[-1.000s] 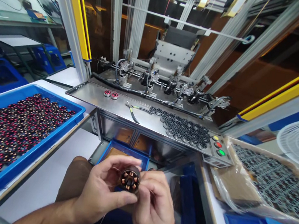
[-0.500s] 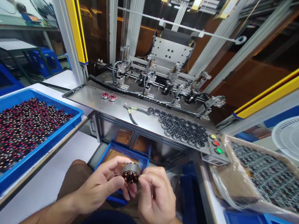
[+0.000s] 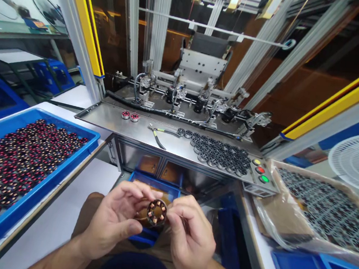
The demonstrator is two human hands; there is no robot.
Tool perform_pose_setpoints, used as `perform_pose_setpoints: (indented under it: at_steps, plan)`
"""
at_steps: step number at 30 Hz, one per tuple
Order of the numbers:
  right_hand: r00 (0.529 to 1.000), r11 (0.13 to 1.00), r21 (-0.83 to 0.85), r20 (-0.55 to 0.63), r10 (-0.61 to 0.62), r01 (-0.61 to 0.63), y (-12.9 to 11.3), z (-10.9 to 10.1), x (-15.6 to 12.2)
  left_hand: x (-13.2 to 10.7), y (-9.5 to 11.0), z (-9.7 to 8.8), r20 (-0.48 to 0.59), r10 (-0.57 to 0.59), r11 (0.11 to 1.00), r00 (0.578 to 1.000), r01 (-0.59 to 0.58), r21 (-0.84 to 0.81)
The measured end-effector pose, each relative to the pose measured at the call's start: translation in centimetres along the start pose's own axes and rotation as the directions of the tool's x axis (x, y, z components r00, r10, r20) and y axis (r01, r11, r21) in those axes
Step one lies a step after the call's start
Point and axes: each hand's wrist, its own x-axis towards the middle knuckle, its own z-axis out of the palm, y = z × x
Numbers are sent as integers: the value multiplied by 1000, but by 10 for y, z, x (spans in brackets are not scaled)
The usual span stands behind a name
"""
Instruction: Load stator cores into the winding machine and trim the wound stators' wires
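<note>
A round motor stator wound with copper hangs between my hands, its ring of coils and open centre facing me. My right hand is closed in a pinch at its right edge. Whether those fingertips grip the rim or a wire end of the stator, I cannot tell. On the other side, my left hand curves around the stator with fingers apart. Its upper fingertips reach the top left of the ring, while the thumb stands off below. Part of the stator's rim is hidden behind the fingers.
A blue tray of wound stators lies at left. On the metal ledge are two red stators, cutting pliers and many dark cores. Behind stands a winding machine; right are buttons and a lined carton.
The stator has tipped from side-on to face me. My left thumb has moved off it and the left fingers have opened. My right hand stays pinched at its edge.
</note>
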Motion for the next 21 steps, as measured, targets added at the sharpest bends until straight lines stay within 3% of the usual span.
perform_pose_setpoints:
  at_steps: [3, 6, 8, 12, 15, 18, 21]
  plan:
    - [990, 988, -63, 24, -139, 140, 4, -3, -2, 1, -6, 0, -5, -141, 988, 990, 140, -59]
    - [970, 961, -134, 41, -240, 244, 7, -6, -4, 0, -12, 0, 154, -389, 917, 908, 397, -25]
    - [966, 954, -147, 44, -256, 260, 7, -8, -5, -2, -14, 1, 193, -414, 903, 890, 428, -40]
    - [993, 988, -97, 24, -115, 117, 3, -6, -8, -5, -13, 6, 102, -258, 964, 961, 262, -34]
    - [995, 995, 43, -10, 95, -95, -1, 1, -10, -7, -12, 6, 45, -32, 973, 998, 21, 228]
    - [945, 917, 240, 17, 325, -320, -1, 8, -13, -7, -10, 3, 136, 258, 783, 957, -289, 550]
    - [864, 760, 427, 119, 489, -489, 4, 12, -17, -6, -9, 2, 225, 343, 634, 912, -401, 661]
